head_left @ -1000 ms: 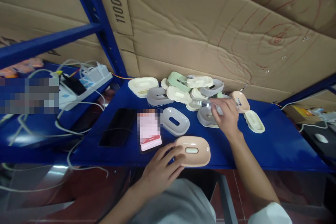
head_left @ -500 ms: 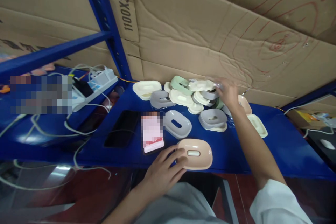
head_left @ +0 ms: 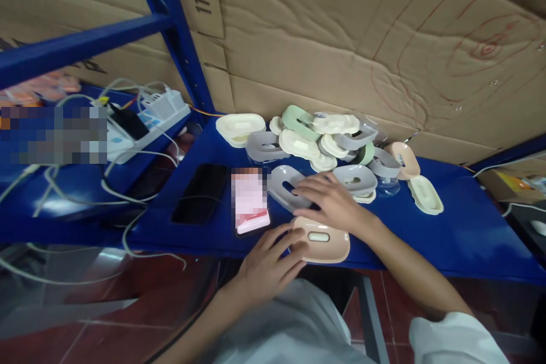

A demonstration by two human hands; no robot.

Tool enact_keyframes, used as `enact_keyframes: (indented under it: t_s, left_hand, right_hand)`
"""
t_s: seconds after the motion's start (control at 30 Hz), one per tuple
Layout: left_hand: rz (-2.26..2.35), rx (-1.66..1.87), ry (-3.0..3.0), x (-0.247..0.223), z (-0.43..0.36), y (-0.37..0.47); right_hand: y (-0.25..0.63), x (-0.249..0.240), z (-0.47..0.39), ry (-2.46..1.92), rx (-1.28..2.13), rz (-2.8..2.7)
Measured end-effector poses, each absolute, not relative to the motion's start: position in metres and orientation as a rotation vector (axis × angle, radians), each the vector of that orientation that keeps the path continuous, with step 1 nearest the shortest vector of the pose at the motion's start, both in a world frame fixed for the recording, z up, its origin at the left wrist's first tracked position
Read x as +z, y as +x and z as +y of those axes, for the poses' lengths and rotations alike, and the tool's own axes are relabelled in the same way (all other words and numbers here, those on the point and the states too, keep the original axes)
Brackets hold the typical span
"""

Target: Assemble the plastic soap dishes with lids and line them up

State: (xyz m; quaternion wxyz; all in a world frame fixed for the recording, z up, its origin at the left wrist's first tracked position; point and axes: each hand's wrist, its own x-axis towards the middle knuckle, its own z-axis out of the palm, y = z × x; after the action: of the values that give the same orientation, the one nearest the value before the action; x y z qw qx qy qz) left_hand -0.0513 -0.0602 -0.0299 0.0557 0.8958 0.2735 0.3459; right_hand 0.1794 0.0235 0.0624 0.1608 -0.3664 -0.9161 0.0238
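Note:
A peach soap dish (head_left: 335,244) lies near the table's front edge. My left hand (head_left: 273,259) rests on its left side with the fingers spread. Over the dish's back edge, my right hand (head_left: 330,202) reaches left with fingers apart, its fingertips at the right side of a grey oval dish (head_left: 284,182). Whether those fingertips touch the grey dish cannot be made out. Another grey dish (head_left: 356,177) sits just behind my right hand, on a cream piece. Behind them is a pile of cream, grey and green pieces, with a green one (head_left: 298,119) near its top.
A phone with a lit screen (head_left: 251,199) and a dark phone (head_left: 199,193) lie left of the dishes. A cream dish (head_left: 425,194) is at the right. Cardboard (head_left: 298,40) stands behind the blue table (head_left: 452,239). A power strip (head_left: 164,119) with cables is at the left.
My right hand has come back from the pile towards the front left, over the near dishes. My left hand stays on the peach dish. The camera view has shifted slightly.

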Motion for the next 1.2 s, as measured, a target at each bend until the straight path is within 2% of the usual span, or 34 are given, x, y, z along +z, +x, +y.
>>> enact_keyframes:
  t_s: [0.13,0.33,0.57,0.7,1.2]
  left_hand:
    - [0.827,1.034,2.719,-0.026,-0.06,-0.052]
    - [0.83,1.013,2.715,-0.026,-0.06,-0.052]
    - [0.84,1.042,2.713,-0.026,-0.06,-0.052]
    - [0.854,1.062,2.708,-0.023,-0.06,-0.051]
    - [0.924,1.082,2.746,-0.022,-0.062,-0.048]
  right_hand:
    - [0.177,0.056,0.021,-1.093,0.033,-2.61]
    - [0.255,0.06,0.002,-1.41,-0.06,-2.396]
    - [0.322,0.016,-0.053,-1.626,-0.345,-2.153]
    - [0.346,0.001,-0.057,-1.821,-0.476,-1.944]
    - [0.373,0.015,-0.022,-2.004,-0.496,-1.744]
